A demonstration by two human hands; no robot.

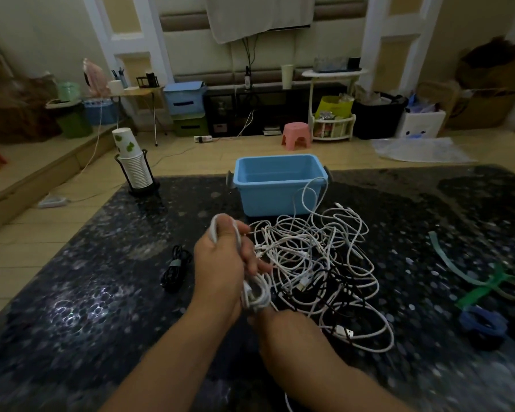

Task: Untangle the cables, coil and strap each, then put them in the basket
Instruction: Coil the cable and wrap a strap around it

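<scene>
Left hand (220, 263) grips one white coil (254, 288); one basket (277, 185).

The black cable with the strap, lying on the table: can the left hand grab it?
Probably not right now. The left hand is gripping the white coil. The strapped black cable lies just beside it, nothing between them.

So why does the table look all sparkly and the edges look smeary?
Head view: the room is dim, and light glares off the dark speckled table at lower left; the forearms near the bottom edge are motion-blurred, while the blue basket and tangled cables stay fairly sharp; the wide lens bends the pillars.
</scene>
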